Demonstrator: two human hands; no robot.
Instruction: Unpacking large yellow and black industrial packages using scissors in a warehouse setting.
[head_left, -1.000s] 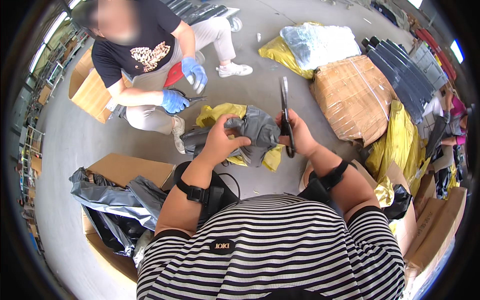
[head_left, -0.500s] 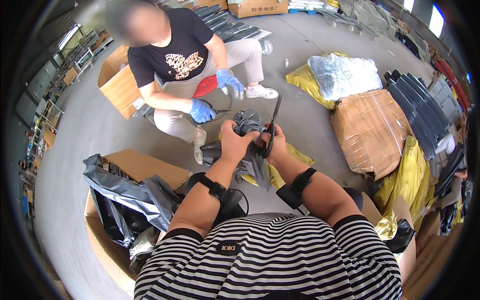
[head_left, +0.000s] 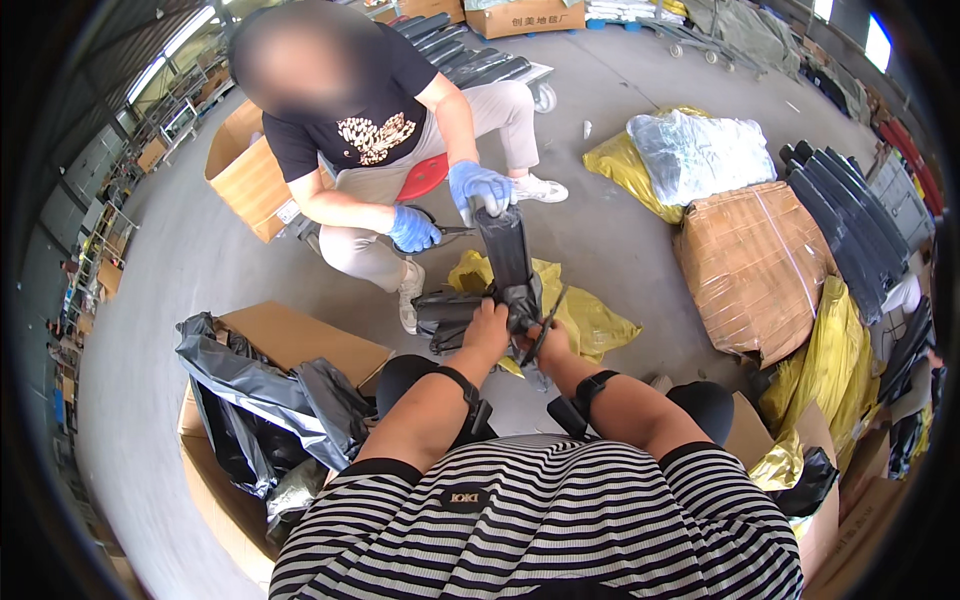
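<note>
A long black plastic-wrapped part (head_left: 505, 250) stands upright in front of me, over a yellow bag (head_left: 592, 318) on the floor. My left hand (head_left: 487, 326) grips its lower end. My right hand (head_left: 548, 342) holds black scissors (head_left: 546, 318) against the wrapping at the same spot. A person crouching opposite holds the top of the part with one blue-gloved hand (head_left: 478, 186). Their other gloved hand (head_left: 412, 230) holds a dark tool beside it. More black wrapped pieces (head_left: 448, 312) lie at the base.
A cardboard box (head_left: 300, 340) lined with black plastic film (head_left: 255, 385) stands at my left. A brown taped bundle (head_left: 755, 260), stacked black parts (head_left: 850, 215), yellow bags (head_left: 830, 370) and a clear plastic bag (head_left: 700, 150) crowd the right. Another cardboard box (head_left: 245, 175) sits behind the other person.
My hands came together low on the black part, and the scissors dropped from upright to its wrapping. The other person took hold of its top end.
</note>
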